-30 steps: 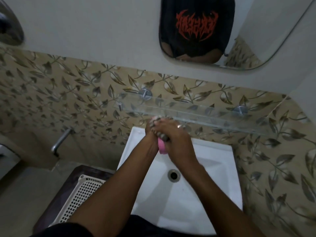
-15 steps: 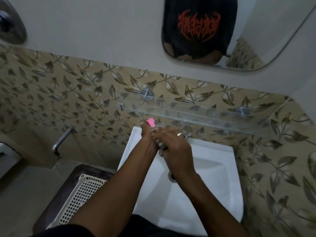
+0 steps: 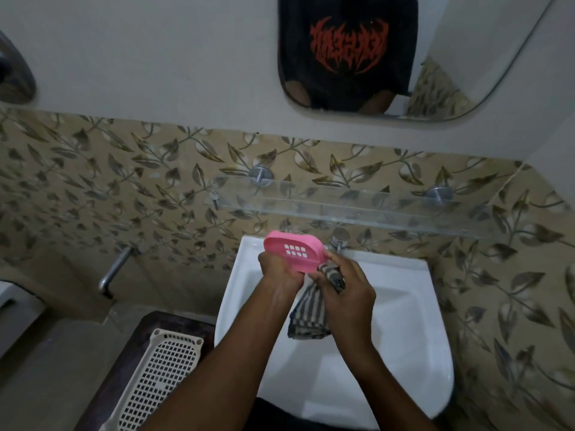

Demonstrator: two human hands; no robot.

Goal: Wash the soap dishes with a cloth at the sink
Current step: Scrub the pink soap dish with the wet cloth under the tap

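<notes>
- Over the back-left part of the white sink (image 3: 404, 306), the left hand (image 3: 280, 275) holds the pink soap dish (image 3: 295, 251) up above the basin, clear of the porcelain.
- Its fingers are curled round the near lower edge of the dish, a firm grasp. The dish is tilted so that the face with the small grid of square drain holes looks towards the camera.
- The right hand (image 3: 348, 290) is clenched on the striped cloth (image 3: 308, 315). A bunched end sticks out above the knuckles and meets the right end of the dish.
- The rest of the cloth hangs down between the two wrists, over the bowl of the sink, its grey and pale stripes running lengthwise.
- Both forearms reach in from the bottom edge, the hands close together and just in front of the tap (image 3: 337, 242) at the back rim.
- A glass shelf (image 3: 373, 209) on two round metal mounts runs along the leaf-patterned tiles (image 3: 124, 188) above the tap.
- Higher up, the mirror (image 3: 466, 57) reflects a dark shirt with a red print.
- Left of the sink, a cream perforated basket (image 3: 161, 377) lies on a dark surface (image 3: 161, 321), and a bent metal spout (image 3: 115, 269) comes out of the tiled wall.
</notes>
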